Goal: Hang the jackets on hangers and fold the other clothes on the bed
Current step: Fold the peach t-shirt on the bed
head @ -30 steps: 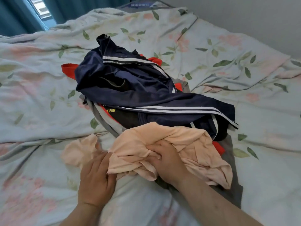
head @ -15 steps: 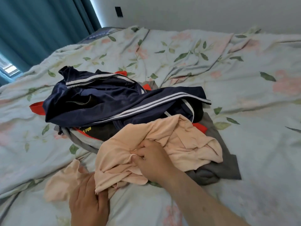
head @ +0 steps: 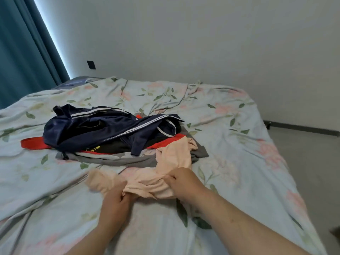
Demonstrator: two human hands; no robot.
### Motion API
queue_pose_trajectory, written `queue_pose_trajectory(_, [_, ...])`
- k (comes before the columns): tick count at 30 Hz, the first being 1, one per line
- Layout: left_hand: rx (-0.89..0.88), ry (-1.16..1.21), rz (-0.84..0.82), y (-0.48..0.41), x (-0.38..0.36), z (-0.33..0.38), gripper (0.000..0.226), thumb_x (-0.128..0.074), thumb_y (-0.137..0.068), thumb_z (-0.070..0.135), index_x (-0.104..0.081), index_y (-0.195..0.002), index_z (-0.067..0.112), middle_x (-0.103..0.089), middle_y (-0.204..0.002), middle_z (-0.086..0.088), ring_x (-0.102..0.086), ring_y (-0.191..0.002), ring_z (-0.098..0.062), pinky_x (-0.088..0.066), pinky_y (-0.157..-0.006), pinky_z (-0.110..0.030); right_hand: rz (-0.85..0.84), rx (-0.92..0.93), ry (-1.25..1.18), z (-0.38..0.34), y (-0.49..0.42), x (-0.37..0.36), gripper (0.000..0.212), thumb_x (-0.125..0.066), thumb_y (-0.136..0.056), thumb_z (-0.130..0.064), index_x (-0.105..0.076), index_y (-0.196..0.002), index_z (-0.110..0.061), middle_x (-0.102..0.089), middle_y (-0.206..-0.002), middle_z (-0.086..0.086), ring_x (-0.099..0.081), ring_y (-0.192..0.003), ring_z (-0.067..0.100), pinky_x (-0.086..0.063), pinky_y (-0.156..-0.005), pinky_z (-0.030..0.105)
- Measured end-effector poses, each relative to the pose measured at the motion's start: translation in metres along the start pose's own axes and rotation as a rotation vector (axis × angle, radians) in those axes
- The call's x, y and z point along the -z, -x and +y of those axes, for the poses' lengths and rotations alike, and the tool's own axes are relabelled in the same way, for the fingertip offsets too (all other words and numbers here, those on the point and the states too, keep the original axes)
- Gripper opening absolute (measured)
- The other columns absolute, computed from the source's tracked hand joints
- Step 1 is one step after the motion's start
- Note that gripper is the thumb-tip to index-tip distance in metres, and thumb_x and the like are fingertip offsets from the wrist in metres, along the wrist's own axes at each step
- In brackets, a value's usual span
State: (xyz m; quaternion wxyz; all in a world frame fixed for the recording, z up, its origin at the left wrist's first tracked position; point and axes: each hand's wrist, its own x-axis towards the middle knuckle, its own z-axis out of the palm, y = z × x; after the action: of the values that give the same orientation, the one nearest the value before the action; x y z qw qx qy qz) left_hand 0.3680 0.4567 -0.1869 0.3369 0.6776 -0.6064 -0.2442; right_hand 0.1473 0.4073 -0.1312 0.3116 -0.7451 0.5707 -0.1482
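Note:
A peach garment (head: 173, 159) lies stretched from the clothes pile toward me on the bed (head: 239, 144). My left hand (head: 117, 201) grips its near edge, and my right hand (head: 184, 181) grips it a little further right. Behind it sits a heap: a navy jacket with white stripes (head: 103, 127) on top, a red garment (head: 33, 143) poking out left, a black piece with yellow lettering (head: 108, 149) and a grey garment (head: 117, 160) underneath. No hangers show.
The bed carries a rumpled floral cover. Teal curtains (head: 24, 52) hang at the left and a plain wall (head: 202, 43) stands behind. Bare floor (head: 312, 162) runs along the bed's right side.
Both hands have pulled the peach garment off the pile toward me, and my left hand has gone from lying flat on it to gripping it. The view has tilted up, showing the wall.

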Motion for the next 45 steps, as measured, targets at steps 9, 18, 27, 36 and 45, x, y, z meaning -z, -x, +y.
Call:
queue_pose_trajectory(9, [0.06,0.529,0.028,0.042,0.093,0.111,0.025,-0.057,-0.092,0.027,-0.072,-0.072,0.024,-0.071,-0.068,0.002,-0.063,-0.066,-0.018,-0.044,-0.063,-0.033,0.164,-0.29,-0.521,-0.011,0.102,0.104,0.037,-0.065,-0.092,-0.031,-0.044,-0.064,-0.019,-0.038,-0.068,0.003,-0.037,-0.065,0.016,-0.026,-0.059,0.028])
queue_pose_trajectory(18, [-0.075,0.874,-0.383,0.073,0.137,0.232,0.032,-0.057,-0.088,0.033,-0.077,-0.086,0.008,-0.074,-0.092,-0.021,-0.072,-0.081,-0.031,-0.058,-0.064,-0.034,0.197,0.12,-0.429,-0.112,0.17,0.087,0.02,-0.069,-0.07,-0.053,-0.067,-0.089,-0.046,-0.07,-0.091,-0.026,-0.063,-0.082,-0.008,-0.047,-0.067,0.009])
queue_pose_trajectory(27, [-0.407,-0.466,-0.256,0.076,0.196,0.212,0.014,-0.059,-0.067,0.022,-0.066,-0.079,0.021,-0.068,-0.076,0.004,-0.063,-0.074,-0.009,-0.051,-0.069,-0.033,0.363,0.053,-0.336,-0.087,0.191,0.105,0.043,-0.048,-0.086,0.002,-0.066,-0.059,-0.027,-0.062,-0.056,-0.011,-0.053,-0.053,0.001,-0.039,-0.052,0.02])
queue_pose_trajectory(36, [-0.365,-0.813,-0.041,0.032,0.216,0.222,0.021,-0.051,-0.088,0.024,-0.055,-0.068,0.026,-0.061,-0.078,0.008,-0.057,-0.077,-0.015,-0.05,-0.07,-0.034,0.553,0.04,0.045,-0.054,0.194,0.171,0.033,-0.04,-0.105,-0.029,-0.045,-0.072,-0.025,-0.056,-0.075,-0.007,-0.053,-0.074,0.018,-0.039,-0.064,0.032])
queue_pose_trajectory(45, [-0.455,-0.693,-0.194,0.004,0.235,0.236,0.024,-0.065,-0.082,0.029,-0.052,-0.064,0.021,-0.056,-0.068,0.006,-0.052,-0.065,-0.011,-0.037,-0.057,-0.031,0.467,0.094,0.513,-0.051,0.209,0.248,0.035,-0.055,-0.093,-0.026,-0.038,-0.063,-0.029,-0.055,-0.081,-0.015,-0.053,-0.081,0.013,-0.026,-0.058,0.025])
